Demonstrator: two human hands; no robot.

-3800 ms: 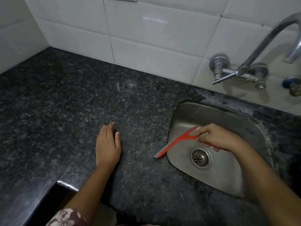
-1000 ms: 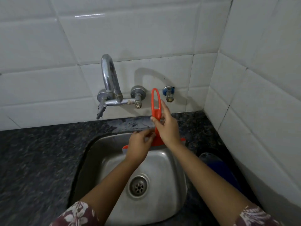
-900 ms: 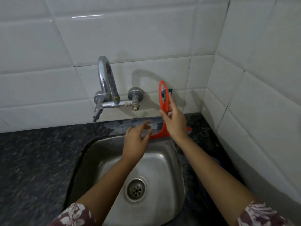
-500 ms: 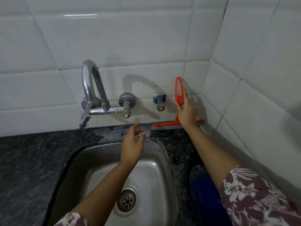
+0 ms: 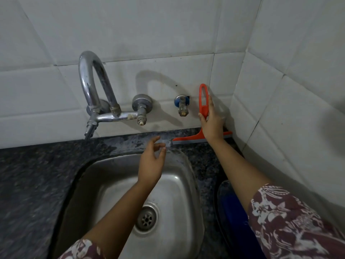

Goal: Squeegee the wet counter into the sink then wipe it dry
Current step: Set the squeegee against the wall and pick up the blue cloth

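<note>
Right hand: your right hand (image 5: 212, 121) grasps the squeegee (image 5: 203, 116) by the lower part of its handle, thumb on the left side, fingers wrapped round the back.
Squeegee handle: an orange-red plastic loop, long and narrow, standing upright against the white tiled wall (image 5: 149, 34); the open top of the loop rises clear above your fingers.
Squeegee blade: a straight orange-red bar with a pale grey rubber strip along its lower edge, lying level on the far strip of the counter (image 5: 28, 174), right at the foot of the wall; your wrist hides its middle.
Squeegee position: far right of the scene, behind the sink (image 5: 173, 184) and in the corner where the two tiled walls meet, just right of the small blue-capped valve (image 5: 182, 103).
Left hand: your left hand (image 5: 151, 165) holds nothing; its fingers are loosely curled and spread, hovering over the far rim of the sink, near the left tip of the blade but apart from it.
Counter: dark speckled stone, with a pale wet-looking patch behind the sink between your two hands.
Sink: steel basin, its round drain (image 5: 146, 219) near your left forearm.
Tap: a chrome tap (image 5: 97, 101) curves out from the wall, far left of the squeegee.
Near right: a dark blue object (image 5: 233, 212) lies on the counter under your right arm; what it is, you cannot tell.
</note>
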